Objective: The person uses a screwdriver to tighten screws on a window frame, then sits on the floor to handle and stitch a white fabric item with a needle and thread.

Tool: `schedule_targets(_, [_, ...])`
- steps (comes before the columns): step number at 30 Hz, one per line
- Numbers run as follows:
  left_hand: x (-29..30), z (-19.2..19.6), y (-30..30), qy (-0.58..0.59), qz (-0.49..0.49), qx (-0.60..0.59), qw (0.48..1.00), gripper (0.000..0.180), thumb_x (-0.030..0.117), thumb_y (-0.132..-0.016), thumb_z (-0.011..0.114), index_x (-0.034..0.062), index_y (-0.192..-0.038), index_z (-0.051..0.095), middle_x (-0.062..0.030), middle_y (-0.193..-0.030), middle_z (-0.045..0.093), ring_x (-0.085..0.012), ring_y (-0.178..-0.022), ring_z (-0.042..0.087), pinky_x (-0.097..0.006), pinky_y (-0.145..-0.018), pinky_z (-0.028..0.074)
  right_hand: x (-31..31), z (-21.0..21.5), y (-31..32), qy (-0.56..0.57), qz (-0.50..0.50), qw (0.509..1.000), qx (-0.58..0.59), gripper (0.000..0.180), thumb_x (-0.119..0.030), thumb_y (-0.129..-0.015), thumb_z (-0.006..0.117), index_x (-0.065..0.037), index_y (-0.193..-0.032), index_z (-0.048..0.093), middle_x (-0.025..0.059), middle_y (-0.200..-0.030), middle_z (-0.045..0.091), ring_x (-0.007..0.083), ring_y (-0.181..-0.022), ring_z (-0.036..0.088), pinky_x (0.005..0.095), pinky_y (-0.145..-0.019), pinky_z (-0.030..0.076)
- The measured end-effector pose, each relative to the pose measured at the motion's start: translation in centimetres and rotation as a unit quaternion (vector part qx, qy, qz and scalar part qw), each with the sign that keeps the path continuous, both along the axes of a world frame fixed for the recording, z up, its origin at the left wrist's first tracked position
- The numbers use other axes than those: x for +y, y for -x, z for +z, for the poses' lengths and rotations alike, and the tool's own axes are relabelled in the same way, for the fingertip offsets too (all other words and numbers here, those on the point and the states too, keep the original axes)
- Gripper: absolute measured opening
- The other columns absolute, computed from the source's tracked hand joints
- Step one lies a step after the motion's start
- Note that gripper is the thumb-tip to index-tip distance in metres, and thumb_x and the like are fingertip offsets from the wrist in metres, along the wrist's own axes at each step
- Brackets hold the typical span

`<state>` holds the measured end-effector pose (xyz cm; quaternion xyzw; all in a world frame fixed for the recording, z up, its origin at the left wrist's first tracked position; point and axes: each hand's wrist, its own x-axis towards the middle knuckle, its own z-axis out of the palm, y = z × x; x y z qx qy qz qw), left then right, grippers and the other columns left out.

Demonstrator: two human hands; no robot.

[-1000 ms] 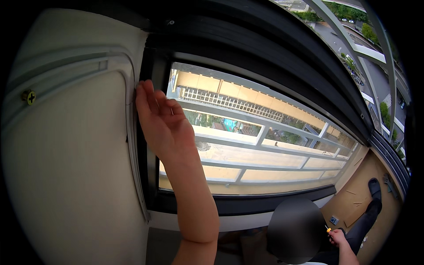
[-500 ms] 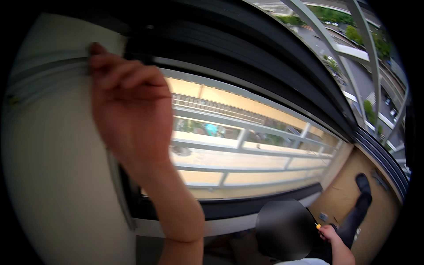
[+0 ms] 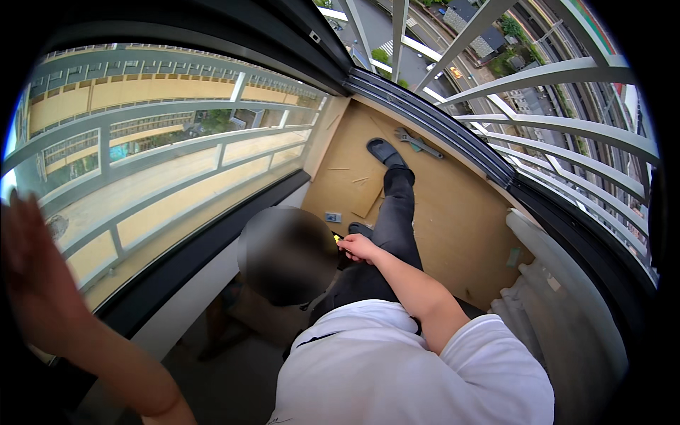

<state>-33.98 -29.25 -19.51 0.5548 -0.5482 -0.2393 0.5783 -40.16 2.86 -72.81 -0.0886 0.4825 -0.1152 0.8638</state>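
Observation:
My left hand (image 3: 39, 283) is raised at the far left, slightly blurred, in front of the window glass (image 3: 163, 212). Its fingers are stretched out and nothing shows in them. My right hand (image 3: 358, 248) is closed on a small yellow-handled tool (image 3: 338, 241) held low over my lap. Only a bit of yellow shows past the fingers, so its exact kind is hidden. A blurred dark round shape (image 3: 289, 255) sits just left of this hand and covers what is behind it.
An adjustable wrench (image 3: 427, 146) lies on the tan board (image 3: 453, 212) beside my slippered foot (image 3: 386, 152). A small grey-blue piece (image 3: 333, 217) and thin wood strips (image 3: 340, 168) lie nearby. Black window tracks (image 3: 432, 117) and white railings (image 3: 545, 81) border the right; pale bundled material (image 3: 524, 297) sits below them.
The view has swung right and down. My left hand has gone from beside the pale wall with curled fingers to the left edge with fingers stretched. My right hand keeps the yellow-handled tool.

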Motion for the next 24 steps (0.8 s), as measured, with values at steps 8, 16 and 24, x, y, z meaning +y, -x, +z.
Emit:
schedule_targets(8, [18.4, -4.6, -1.0, -0.271, -0.402, 0.362, 0.797, 0.017, 0.025, -0.102, 0.055, 0.0124, -0.099, 0.044, -0.0039, -0.092, 0.060, -0.0212, -0.064, 0.061, -0.032, -0.057, 0.051, 1.5, 1.1, 2.5, -0.042, -0.038, 0.998, 0.008, 0.023, -0.030, -0.101, 0.055, -0.008, -0.102, 0.061, 0.0021, -0.065, 0.055, 0.0100, -0.045, 0.046, 0.0257, -0.042, 0.033])
schedule_targets(16, [20.7, -4.5, -2.5, -0.193, -0.397, 0.528, 0.726, 0.006, 0.020, -0.106, 0.048, 0.0148, -0.108, 0.049, -0.0019, -0.124, 0.070, -0.0257, -0.072, 0.068, -0.034, -0.058, 0.050, 2.1, 1.6, 3.6, -0.049, -0.041, 0.997, 0.046, 0.016, -0.024, -0.098, 0.056, -0.009, -0.097, 0.058, 0.0024, -0.069, 0.057, 0.0111, -0.049, 0.050, 0.0272, -0.044, 0.037])
schedule_targets(24, [26.2, -5.1, -8.1, -0.170, -0.468, 0.633, 0.592, 0.010, 0.021, -0.106, 0.043, 0.0133, -0.101, 0.046, -0.0077, -0.118, 0.070, -0.0224, -0.065, 0.064, -0.031, -0.053, 0.047, 2.2, 4.0, 4.5, -0.013, -0.068, 0.995, 0.073, 0.019, -0.024, -0.102, 0.052, -0.008, -0.107, 0.060, 0.0038, -0.073, 0.059, 0.0126, -0.055, 0.053, 0.0268, -0.049, 0.038])
